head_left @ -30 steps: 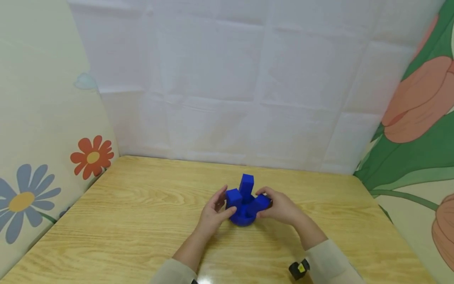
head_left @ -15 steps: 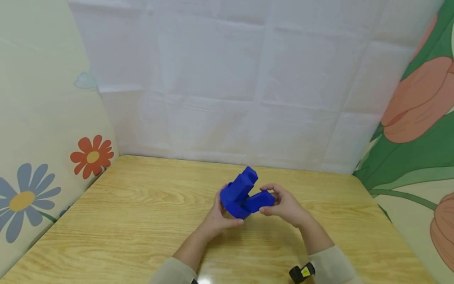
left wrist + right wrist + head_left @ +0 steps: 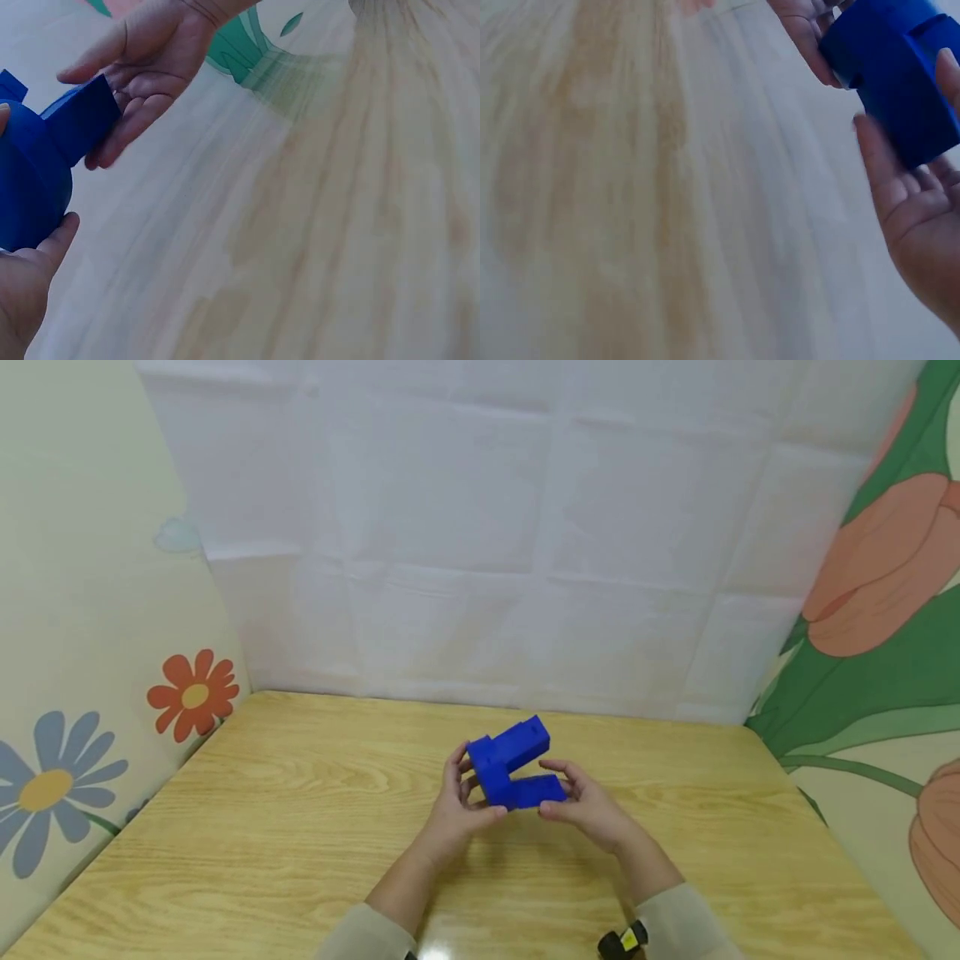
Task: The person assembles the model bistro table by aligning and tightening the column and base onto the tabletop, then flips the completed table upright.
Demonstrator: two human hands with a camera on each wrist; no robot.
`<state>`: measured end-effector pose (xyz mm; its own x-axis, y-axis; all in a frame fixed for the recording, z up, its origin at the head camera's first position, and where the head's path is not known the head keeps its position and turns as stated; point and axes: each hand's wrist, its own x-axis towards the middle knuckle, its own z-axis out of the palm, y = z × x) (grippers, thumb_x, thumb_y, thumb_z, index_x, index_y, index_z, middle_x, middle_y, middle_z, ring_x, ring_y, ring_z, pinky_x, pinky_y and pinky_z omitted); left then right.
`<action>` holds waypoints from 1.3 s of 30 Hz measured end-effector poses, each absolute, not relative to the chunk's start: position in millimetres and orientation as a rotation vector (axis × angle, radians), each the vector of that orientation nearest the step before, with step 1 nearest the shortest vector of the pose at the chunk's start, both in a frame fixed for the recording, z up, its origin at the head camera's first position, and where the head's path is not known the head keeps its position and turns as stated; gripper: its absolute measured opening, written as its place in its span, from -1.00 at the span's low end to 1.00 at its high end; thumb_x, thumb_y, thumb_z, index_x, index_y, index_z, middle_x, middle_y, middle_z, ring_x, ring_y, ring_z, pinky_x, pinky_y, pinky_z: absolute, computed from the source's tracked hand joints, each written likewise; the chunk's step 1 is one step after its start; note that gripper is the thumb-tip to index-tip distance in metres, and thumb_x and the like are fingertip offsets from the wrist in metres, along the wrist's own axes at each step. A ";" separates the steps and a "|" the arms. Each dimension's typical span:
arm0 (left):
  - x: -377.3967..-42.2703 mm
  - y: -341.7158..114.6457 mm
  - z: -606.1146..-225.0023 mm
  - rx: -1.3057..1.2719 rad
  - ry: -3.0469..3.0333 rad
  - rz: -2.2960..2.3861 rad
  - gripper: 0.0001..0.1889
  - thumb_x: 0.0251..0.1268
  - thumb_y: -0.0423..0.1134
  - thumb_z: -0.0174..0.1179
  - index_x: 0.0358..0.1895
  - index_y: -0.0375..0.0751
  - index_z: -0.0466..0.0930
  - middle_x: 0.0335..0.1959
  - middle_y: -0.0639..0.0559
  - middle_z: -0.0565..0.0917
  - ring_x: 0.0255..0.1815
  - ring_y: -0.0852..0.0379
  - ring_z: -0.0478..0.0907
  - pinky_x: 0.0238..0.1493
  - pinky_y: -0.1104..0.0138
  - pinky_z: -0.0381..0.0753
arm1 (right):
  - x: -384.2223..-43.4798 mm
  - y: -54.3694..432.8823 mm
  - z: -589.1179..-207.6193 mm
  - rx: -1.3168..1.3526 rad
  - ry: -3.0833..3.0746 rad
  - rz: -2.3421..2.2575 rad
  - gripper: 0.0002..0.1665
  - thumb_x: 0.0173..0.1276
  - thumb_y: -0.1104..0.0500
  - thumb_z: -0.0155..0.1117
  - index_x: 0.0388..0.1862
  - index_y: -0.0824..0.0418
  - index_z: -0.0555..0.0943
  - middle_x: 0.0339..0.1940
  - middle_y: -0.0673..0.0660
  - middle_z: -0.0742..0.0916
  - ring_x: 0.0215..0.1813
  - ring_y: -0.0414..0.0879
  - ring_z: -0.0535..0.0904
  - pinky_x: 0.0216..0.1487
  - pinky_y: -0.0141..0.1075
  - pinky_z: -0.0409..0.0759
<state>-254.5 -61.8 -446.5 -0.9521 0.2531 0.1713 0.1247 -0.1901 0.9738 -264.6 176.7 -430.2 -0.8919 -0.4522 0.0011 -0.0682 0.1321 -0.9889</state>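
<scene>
A blue plastic piece [image 3: 495, 770], with a round base and thick rectangular posts, is tilted on its side above the table, posts toward the right. My left hand [image 3: 453, 818] grips its round base, thumb at the near side and fingers behind. In the left wrist view the smooth underside of the base [image 3: 30, 187] faces the camera. Around the end of the lower post my right hand [image 3: 594, 810] is spread, palm toward it. Its fingers look loose and fairly straight in the left wrist view; how firmly they touch the post cannot be seen.
The wood-grain table [image 3: 315, 827] extends on all sides of the hands. A white cloth [image 3: 450, 543] hangs along its back edge. Flower-printed panels [image 3: 90, 610] flank it left and right. A small black device with a yellow mark [image 3: 624, 940] sits by the right sleeve.
The blue piece has gone from standing upright to tipped over rightward, its base lifted into my left hand. My right hand has loosened about the lower post.
</scene>
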 end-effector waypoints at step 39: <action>-292.3 -65.3 -418.8 0.524 2.576 1.652 0.06 -0.02 -0.16 0.52 0.54 -0.21 0.05 0.52 -0.26 0.17 0.45 -0.29 0.26 0.38 -0.12 0.34 | -287.2 143.0 -418.6 -0.367 2.504 -1.668 0.20 0.12 0.09 0.54 0.61 0.08 0.01 0.58 0.26 0.22 0.49 0.30 0.26 0.38 0.18 0.34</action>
